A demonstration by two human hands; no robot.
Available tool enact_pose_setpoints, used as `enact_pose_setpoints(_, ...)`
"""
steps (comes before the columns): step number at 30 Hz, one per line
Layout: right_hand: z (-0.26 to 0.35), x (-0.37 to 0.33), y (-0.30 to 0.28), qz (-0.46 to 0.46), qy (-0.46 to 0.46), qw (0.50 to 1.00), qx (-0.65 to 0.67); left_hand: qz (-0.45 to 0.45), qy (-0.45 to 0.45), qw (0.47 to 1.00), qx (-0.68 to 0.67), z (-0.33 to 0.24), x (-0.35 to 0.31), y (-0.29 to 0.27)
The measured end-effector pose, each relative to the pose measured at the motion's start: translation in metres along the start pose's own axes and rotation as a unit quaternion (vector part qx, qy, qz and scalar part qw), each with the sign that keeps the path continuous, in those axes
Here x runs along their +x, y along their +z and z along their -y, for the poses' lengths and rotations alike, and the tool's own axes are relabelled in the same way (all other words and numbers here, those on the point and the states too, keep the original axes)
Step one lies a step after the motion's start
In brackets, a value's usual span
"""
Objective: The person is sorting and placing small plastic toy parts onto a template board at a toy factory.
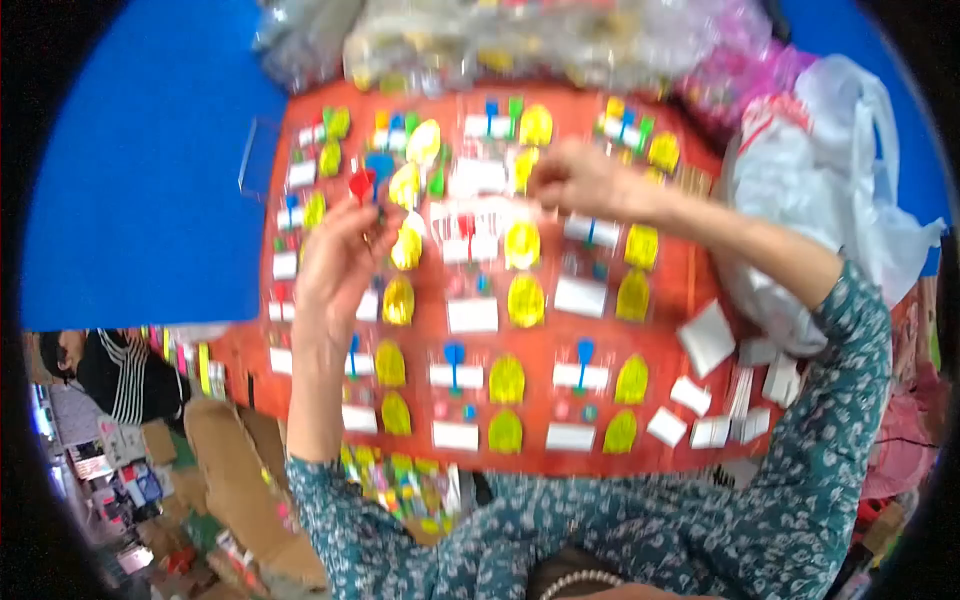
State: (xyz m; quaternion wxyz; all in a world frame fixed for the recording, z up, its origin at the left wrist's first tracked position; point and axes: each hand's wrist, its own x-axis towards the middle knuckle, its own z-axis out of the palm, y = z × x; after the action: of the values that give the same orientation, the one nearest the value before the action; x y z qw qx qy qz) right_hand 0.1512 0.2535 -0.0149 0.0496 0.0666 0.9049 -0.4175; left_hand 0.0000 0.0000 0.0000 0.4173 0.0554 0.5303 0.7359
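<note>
An orange-red board (680,290) lies in front of me, covered in rows of clear blister pockets holding yellow ovals, white cards and small blue, red and green toy pieces. My left hand (335,262) hovers over the board's left side, fingers pinched on a small red scoop-shaped piece (360,184). Further right, near the top middle, my right hand (575,180) has its fingers closed around a small pale item too blurred to identify. Both forearms wear teal flowered sleeves.
Loose white cards (708,338) lie at the board's right edge beside a white plastic bag (830,190). Clear bags of toys (480,40) are heaped behind the board. A blue surface (150,170) lies to the left. Cardboard boxes (230,450) sit below left.
</note>
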Motion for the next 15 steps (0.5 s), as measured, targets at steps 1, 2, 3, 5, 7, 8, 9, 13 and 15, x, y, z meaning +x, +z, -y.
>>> enact_pose_setpoints(1, -0.006, -0.006, 0.007, -0.001, -0.002, 1.000, 0.005, 0.016, 0.006, 1.000, -0.012, 0.005, 0.005, 0.001)
enact_pose_setpoints(2, -0.001, -0.006, 0.013, 0.009, -0.015, 1.000, -0.003, 0.002, 0.011, 1.000, -0.001, 0.003, 0.006, 0.000)
enact_pose_setpoints(3, 0.011, 0.026, -0.027, -0.024, -0.043, 0.997, -0.058, 0.010, 0.057, 0.998, -0.002, -0.034, 0.045, 0.020)
enact_pose_setpoints(5, 0.014, 0.019, -0.036, -0.026, -0.045, 0.996, -0.066, 0.036, 0.052, 0.998, -0.019, -0.039, 0.064, 0.032)
enact_pose_setpoints(7, 0.015, 0.020, -0.059, -0.026, -0.065, 0.993, -0.098, 0.083, 0.052, 0.993, -0.062, -0.048, 0.086, 0.057)
enact_pose_setpoints(8, 0.010, 0.026, -0.069, -0.041, -0.088, 0.990, -0.106, 0.104, 0.063, 0.991, -0.063, -0.054, 0.105, 0.064)
enact_pose_setpoints(9, 0.012, 0.030, -0.079, -0.094, -0.144, 0.971, -0.164, 0.099, 0.076, 0.990, -0.064, -0.061, 0.115, 0.075)
enact_pose_setpoints(13, -0.003, 0.064, -0.128, -0.250, -0.190, 0.907, -0.282, 0.107, 0.135, 0.985, -0.003, -0.083, 0.156, 0.125)
enact_pose_setpoints(15, -0.017, 0.091, -0.152, -0.340, -0.221, 0.869, -0.282, 0.067, 0.132, 0.989, 0.002, -0.086, 0.184, 0.146)
